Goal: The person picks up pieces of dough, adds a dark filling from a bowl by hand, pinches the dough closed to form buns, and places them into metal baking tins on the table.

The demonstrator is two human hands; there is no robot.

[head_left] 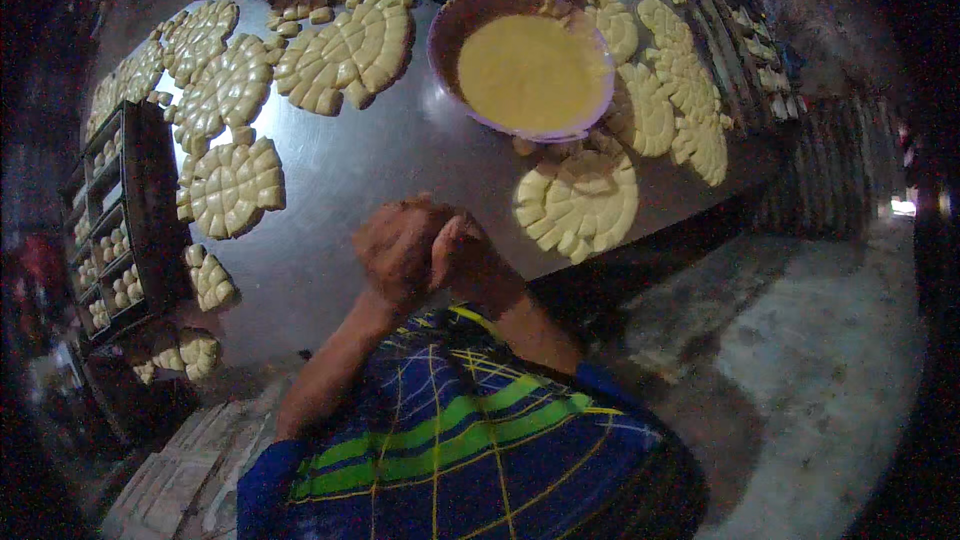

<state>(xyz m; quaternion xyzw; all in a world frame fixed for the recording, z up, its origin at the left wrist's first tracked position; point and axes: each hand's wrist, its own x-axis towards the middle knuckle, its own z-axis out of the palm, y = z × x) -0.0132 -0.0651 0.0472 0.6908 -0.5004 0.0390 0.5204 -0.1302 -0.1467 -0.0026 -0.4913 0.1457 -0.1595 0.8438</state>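
Both hands, left hand (392, 248) and right hand (468, 258), are pressed together over the table (340, 180); what the fingers pinch cannot be told. A dough round (578, 202) lies just right of the fingers and could be knocked, and the bowl (525, 70) beyond could be spilled by a careless reach.

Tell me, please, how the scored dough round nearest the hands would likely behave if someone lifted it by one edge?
The dough round is thin and cut into many small segments, so it would probably sag and break apart along the cuts. It looks soft and pale, so likely uncooked and easily dented. Lying flat on the metal table, it shouldn't roll.
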